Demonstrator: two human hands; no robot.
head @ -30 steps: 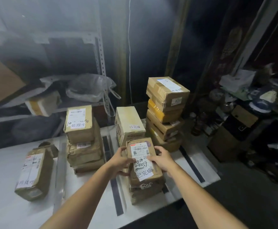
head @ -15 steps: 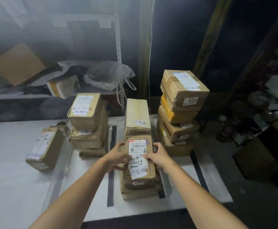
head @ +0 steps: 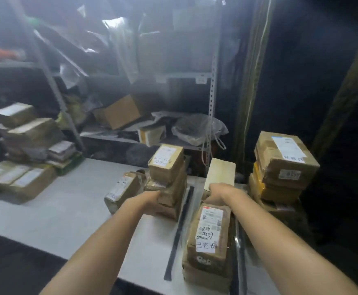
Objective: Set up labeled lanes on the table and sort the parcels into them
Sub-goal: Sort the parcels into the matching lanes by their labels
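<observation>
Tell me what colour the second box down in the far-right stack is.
Yellow. The second box shows best in the head view, the only one here.

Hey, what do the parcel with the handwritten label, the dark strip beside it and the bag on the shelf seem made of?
Parcel: brown cardboard, taped, with paper label. Strip: likely matte black tape, lying flat. Bag: thin translucent plastic, crinkled and shiny.

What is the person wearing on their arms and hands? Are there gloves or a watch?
Nothing that shows. The left arm and right arm are bare right to the picture's edge, with no sleeves in view. The left hand and right hand have no gloves, and neither wrist has a watch or band. It is too blurred to check for rings.
</observation>
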